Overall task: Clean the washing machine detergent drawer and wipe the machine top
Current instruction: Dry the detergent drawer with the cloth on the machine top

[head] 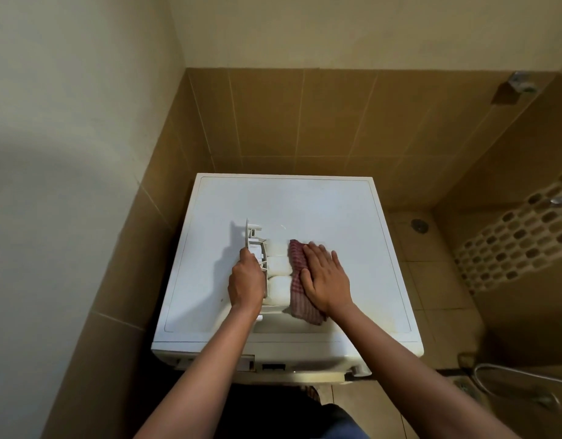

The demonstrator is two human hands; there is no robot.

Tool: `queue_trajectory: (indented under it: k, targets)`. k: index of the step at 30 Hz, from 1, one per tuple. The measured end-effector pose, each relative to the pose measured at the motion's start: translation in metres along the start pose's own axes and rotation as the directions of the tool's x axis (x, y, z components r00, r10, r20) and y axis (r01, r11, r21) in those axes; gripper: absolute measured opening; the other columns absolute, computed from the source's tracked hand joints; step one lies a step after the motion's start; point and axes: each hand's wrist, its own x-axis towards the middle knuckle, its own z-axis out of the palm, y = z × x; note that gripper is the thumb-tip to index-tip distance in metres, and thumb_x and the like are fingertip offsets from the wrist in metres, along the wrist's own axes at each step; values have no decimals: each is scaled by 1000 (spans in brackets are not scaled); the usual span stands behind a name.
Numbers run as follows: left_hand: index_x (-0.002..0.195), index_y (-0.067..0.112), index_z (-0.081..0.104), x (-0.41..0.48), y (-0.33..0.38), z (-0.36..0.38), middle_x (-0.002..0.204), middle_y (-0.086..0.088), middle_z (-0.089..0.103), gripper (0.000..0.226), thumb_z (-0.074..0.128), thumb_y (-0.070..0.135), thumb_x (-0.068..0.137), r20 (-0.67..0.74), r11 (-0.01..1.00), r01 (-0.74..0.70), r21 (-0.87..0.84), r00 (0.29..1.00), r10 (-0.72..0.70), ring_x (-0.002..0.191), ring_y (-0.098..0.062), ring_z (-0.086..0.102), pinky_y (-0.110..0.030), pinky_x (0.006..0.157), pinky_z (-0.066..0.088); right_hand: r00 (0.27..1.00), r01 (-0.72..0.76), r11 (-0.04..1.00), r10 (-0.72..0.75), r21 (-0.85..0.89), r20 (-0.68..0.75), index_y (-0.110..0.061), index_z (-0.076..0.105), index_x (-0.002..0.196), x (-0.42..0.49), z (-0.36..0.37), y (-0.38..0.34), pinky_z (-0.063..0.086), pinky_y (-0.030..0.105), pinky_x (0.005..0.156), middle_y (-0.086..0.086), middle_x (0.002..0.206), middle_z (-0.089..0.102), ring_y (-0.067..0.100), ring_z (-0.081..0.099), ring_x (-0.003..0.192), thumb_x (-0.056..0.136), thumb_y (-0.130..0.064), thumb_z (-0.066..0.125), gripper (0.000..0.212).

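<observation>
The white detergent drawer (275, 269) lies on the white top of the washing machine (330, 210), its front panel standing upright at the left. My left hand (246, 282) grips that front end of the drawer. My right hand (325, 278) lies flat, fingers spread, pressing a red-checked cloth (300, 291) against the drawer's right side. The cloth hangs down onto the machine top. The empty drawer slot (248, 364) shows at the machine's front left.
The machine stands in a corner with a cream wall on the left and brown tiles behind. On the right are a tiled floor with a drain (419, 225), a patterned mat (514, 242) and a shower hose (523, 373).
</observation>
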Motion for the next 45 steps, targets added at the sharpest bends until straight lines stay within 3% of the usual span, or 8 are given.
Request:
queue_trajectory:
  k: [6, 9, 15, 21, 27, 32, 40, 45]
  targets:
    - [114, 2, 47, 0, 2, -2, 94, -21, 66, 24, 30, 14, 102, -13, 999, 2, -40, 1000, -2, 83, -38, 65, -41, 67, 53, 922, -367, 924, 376, -105, 88, -7, 53, 130, 60, -4, -8, 15, 46, 114, 14, 136, 51, 34, 35, 133, 94, -42, 17, 62]
    - [114, 3, 46, 0, 4, -3, 97, -22, 66, 25, 28, 16, 102, -2, 999, 14, -41, 1000, -14, 85, -39, 64, -42, 68, 51, 976, -166, 982, 178, -94, 129, -7, 61, 122, 76, 2, -34, 21, 42, 109, 16, 129, 57, 34, 42, 124, 76, -46, -3, 88]
    - [120, 4, 45, 0, 3, -3, 103, -23, 65, 28, 29, 20, 103, 5, 998, 33, -51, 999, -33, 90, -40, 64, -40, 70, 50, 986, 83, 996, -86, 29, 142, -14, 31, 149, 40, 19, -58, 5, 40, 120, 4, 152, 35, 25, 23, 144, 91, -41, 6, 68]
    - [119, 5, 45, -3, 4, -3, 101, -22, 66, 29, 28, 22, 104, -15, 997, 28, -73, 999, -30, 88, -39, 65, -43, 73, 54, 970, 240, 970, -239, -29, 33, -12, 39, 145, -27, 15, -26, 19, 41, 115, 6, 149, 41, 25, 32, 141, 96, -40, 29, 57]
    - [117, 5, 46, -4, 3, -4, 98, -21, 66, 27, 29, 20, 104, -10, 997, 25, -74, 1000, -26, 84, -38, 65, -44, 72, 56, 994, -107, 993, 107, -44, 0, -10, 24, 150, -38, 5, 3, 7, 36, 119, 6, 157, 21, 24, 15, 146, 94, -39, 19, 64]
    - [117, 1, 47, -4, 5, -5, 102, -25, 65, 28, 29, 19, 104, -5, 994, 35, -106, 999, -36, 91, -42, 63, -41, 72, 49, 886, -464, 882, 460, 78, 59, -7, 9, 152, -6, -5, -6, -1, 39, 120, 10, 160, 7, 26, 2, 148, 99, -32, 20, 60]
    - [121, 4, 45, -6, 5, -6, 104, -24, 64, 29, 28, 19, 103, 2, 998, 25, -54, 1000, -25, 91, -42, 62, -42, 73, 50, 992, -108, 992, 103, 67, 76, -6, 12, 151, -25, 5, -39, -14, 27, 115, 9, 159, 8, 22, 2, 148, 82, -47, -5, 82]
    - [118, 5, 45, -8, 7, -5, 105, -23, 63, 24, 30, 13, 101, 37, 1000, 7, -26, 999, -6, 90, -43, 61, -39, 68, 44, 957, -290, 957, 290, 26, 18, -6, 16, 151, -32, -5, -9, -6, 30, 117, 10, 159, 16, 21, 9, 148, 91, -42, 9, 71]
